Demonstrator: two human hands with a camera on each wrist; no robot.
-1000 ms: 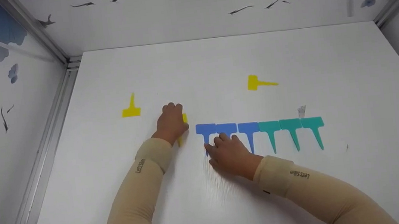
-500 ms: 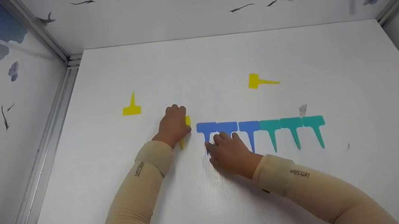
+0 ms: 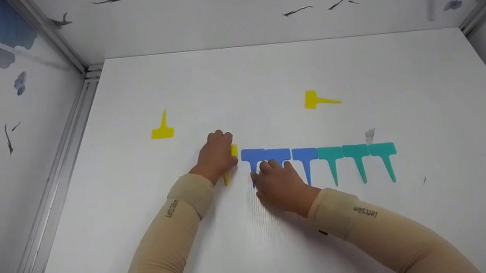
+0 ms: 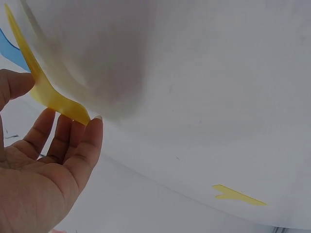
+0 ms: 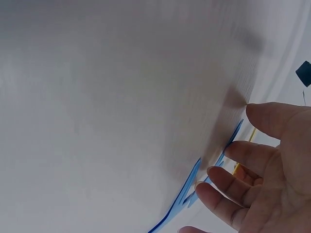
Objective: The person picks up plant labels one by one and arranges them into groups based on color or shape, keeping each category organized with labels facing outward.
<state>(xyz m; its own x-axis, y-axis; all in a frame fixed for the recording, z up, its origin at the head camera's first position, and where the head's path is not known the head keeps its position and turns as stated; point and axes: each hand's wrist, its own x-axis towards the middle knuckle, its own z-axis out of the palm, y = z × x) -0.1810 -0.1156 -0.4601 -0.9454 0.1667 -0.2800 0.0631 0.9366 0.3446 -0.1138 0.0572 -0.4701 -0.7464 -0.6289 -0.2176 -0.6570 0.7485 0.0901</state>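
Note:
My left hand (image 3: 214, 157) pinches a yellow T-shaped plant label (image 4: 58, 103) between thumb and fingertips, its stem pointing toward me. That label is just left of a row of T-shaped labels lying edge to edge, heads away from me. Three are blue: the leftmost blue label (image 3: 253, 154), the middle blue label (image 3: 278, 153) and the right blue label (image 3: 304, 153). Over the lower parts of the two left blue labels, my right hand (image 3: 281, 189) rests with loosely bent, spread fingers, fingertips right at their stems. It partly hides the middle one.
Three green labels (image 3: 356, 151) continue the row to the right. Farther back on the white table (image 3: 237, 86) lie one yellow label (image 3: 163, 133) at left and another yellow label (image 3: 310, 100) at right, turned sideways. Walls with printed fish border the back and left side.
My left hand has slid the yellow label slightly right and toward me, closer to the leftmost blue label. The right hand stays on the blue labels. The head view has shifted a little.

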